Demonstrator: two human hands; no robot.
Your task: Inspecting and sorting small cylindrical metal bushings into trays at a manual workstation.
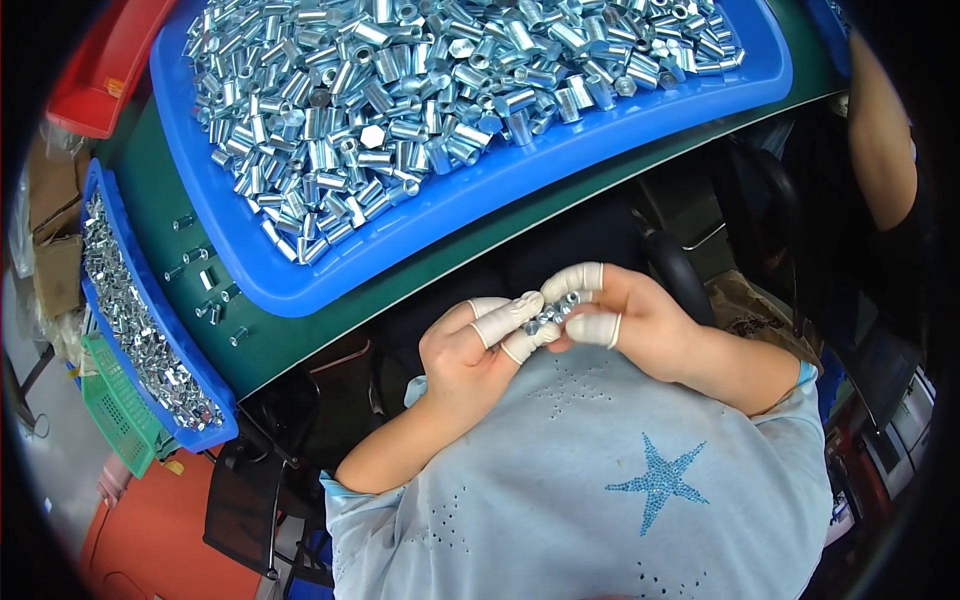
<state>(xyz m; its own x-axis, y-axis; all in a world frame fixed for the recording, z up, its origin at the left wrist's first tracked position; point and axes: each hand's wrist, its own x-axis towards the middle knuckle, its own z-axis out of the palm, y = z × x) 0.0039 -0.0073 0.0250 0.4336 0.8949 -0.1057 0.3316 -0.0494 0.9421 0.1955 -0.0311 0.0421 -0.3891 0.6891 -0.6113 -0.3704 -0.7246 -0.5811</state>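
My left hand [470, 345] and my right hand [645, 320] meet in front of my body, white finger cots on several of their fingertips. Between them is a small cluster of shiny metal sleeves [557, 312], short and tubular. Fingers of both hands are closed around these pieces and partly cover them, so which hand bears each one is hard to separate. Beyond my hands, a large blue tray [560, 155] is heaped with similar metal sleeves [400, 90], some showing hexagonal ends and others open holes.
Several loose sleeves [206, 278] lie on the green tabletop [270, 345] left of the tray. A narrower blue tray [185, 350] of small metal parts stands farther left, beside a green basket [115, 400]. At the top left is a red bin [95, 95]. Another person's arm [880, 140] shows at right.
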